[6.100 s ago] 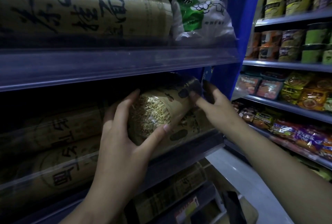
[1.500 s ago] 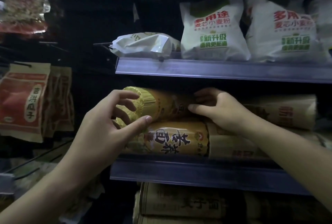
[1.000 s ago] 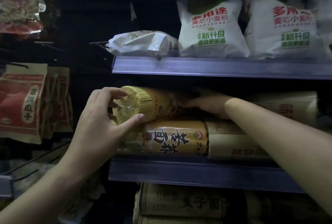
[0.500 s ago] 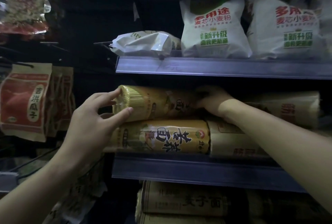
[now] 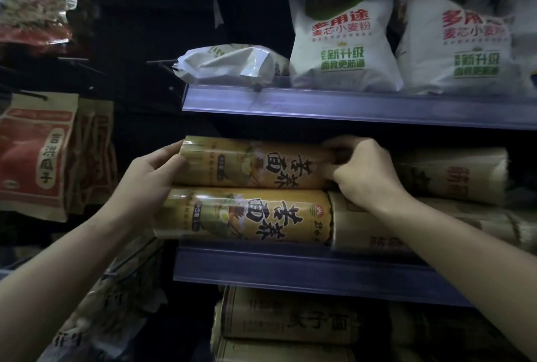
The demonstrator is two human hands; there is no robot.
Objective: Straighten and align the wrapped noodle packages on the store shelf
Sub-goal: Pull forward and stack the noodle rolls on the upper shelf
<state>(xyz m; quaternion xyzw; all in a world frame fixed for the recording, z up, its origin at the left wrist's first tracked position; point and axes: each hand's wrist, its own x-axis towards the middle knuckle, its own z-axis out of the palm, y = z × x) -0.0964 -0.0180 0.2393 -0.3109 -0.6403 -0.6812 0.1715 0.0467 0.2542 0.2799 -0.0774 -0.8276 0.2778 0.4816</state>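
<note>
**Squaring up top noodle pack**

Left hand [image 5: 139, 184] cups the left end of the top pack [image 5: 250, 165], fingers wrapped round it. Pack lies flat on the lower pack [image 5: 247, 216], mid shelf [image 5: 290, 271], label facing out. Right hand [image 5: 363, 175] has fingers curled on its right end, vs. the paler packs [image 5: 453, 172]. Step: aligning ends. Next, prob. nudge it till flush w/ the one below.

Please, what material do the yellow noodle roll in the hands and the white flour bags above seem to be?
Yellow noodle roll: probably glossy printed plastic film, since light glints along it. White flour bags: likely soft plastic, smooth and creased, though coated paper is possible.
</note>
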